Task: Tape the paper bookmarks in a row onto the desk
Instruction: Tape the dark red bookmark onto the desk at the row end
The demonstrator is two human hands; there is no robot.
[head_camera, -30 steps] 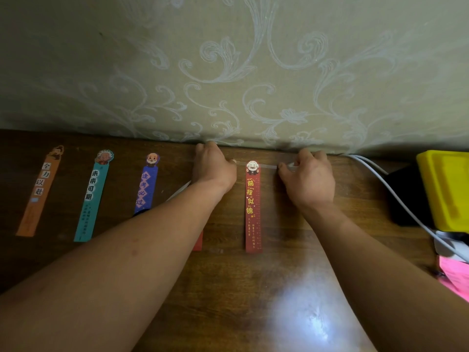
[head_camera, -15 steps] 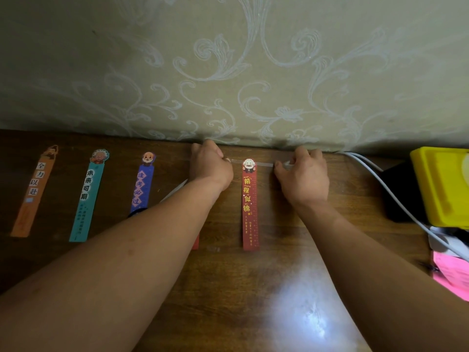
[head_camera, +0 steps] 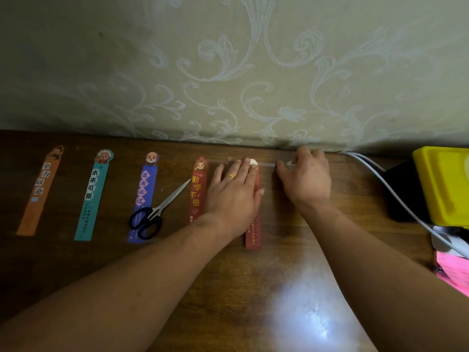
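Two forearms, bare from frame edge to wrist. Worn item: narrow plain gold ring (head_camera: 230, 176), slightly shiny, on one finger of left hand (head_camera: 232, 199), low near knuckle. Which finger: hard to tell. Right hand (head_camera: 307, 184) bare. Nails too small to judge

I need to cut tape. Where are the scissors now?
In the head view, the scissors lie left of centre, handles over the purple bookmark's lower end, blades pointing toward the red bookmark by the left hand.
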